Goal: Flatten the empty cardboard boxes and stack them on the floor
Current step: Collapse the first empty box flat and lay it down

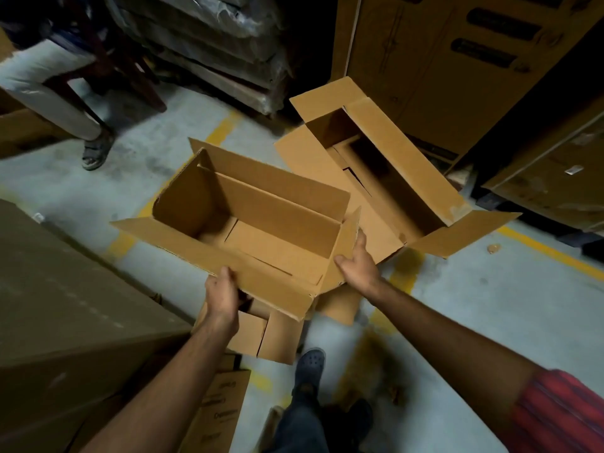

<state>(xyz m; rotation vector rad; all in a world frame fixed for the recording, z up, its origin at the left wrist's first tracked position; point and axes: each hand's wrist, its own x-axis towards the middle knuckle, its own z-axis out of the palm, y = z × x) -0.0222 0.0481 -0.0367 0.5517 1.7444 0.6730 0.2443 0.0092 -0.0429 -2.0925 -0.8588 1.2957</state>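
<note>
The cardboard box [261, 223] is open at the top and has nothing in it. It is tilted, and both hands hold it up over the grey floor [490, 305]. The left hand [222, 289] grips the long flap on the near side, with its fingers curled over the edge. The right hand [358, 259] holds the short flap at the right end. Its thumb sticks out on the near side and its fingers go up behind the flap. All four top flaps stick out.

A second open box [376, 165] sits on the floor just behind it, to the right. It is long, with its flaps spread wide, and looks empty too. A folded piece of cardboard [271, 338] lies on the floor under the box in the hands.

A big brown carton [65, 305] stands on the left. Tall cartons with black print [457, 60] stand at the back on the right. Yellow lines [549, 250] are painted on the floor. The person's dark shoe [312, 359] shows at the bottom, and a red striped sleeve [562, 413] is on the right arm. Another person's leg in pale trousers, with a sandal [94, 152], is at the top left.
</note>
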